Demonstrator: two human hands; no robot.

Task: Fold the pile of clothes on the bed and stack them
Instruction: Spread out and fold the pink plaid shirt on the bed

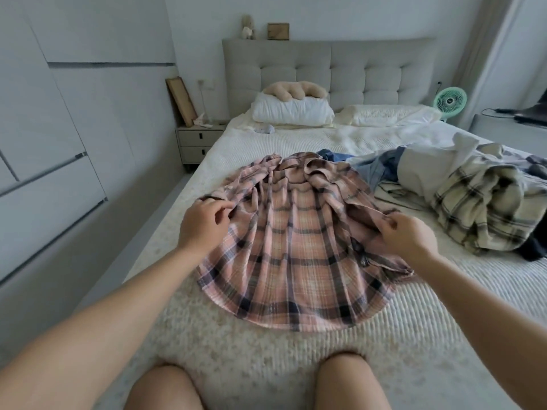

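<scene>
The left hand (pixel 204 221) has its thumb and curled fingers pinched on the left edge of a pink, black-lined plaid cotton shirt (pixel 296 255), and the right hand (pixel 410 236) pinches the shirt's right edge in the same way. Between them the cloth is drawn into long ridges, its rounded hem lying on the cream ribbed bedspread (pixel 414 335) near the person's knees. To the right, just beside the shirt, lies the unfolded pile: a cream plaid garment (pixel 485 208), a white one (pixel 426 170) and blue denim (pixel 379 167). White pillows (pixel 293 112) rest against the grey tufted headboard (pixel 355 66).
</scene>
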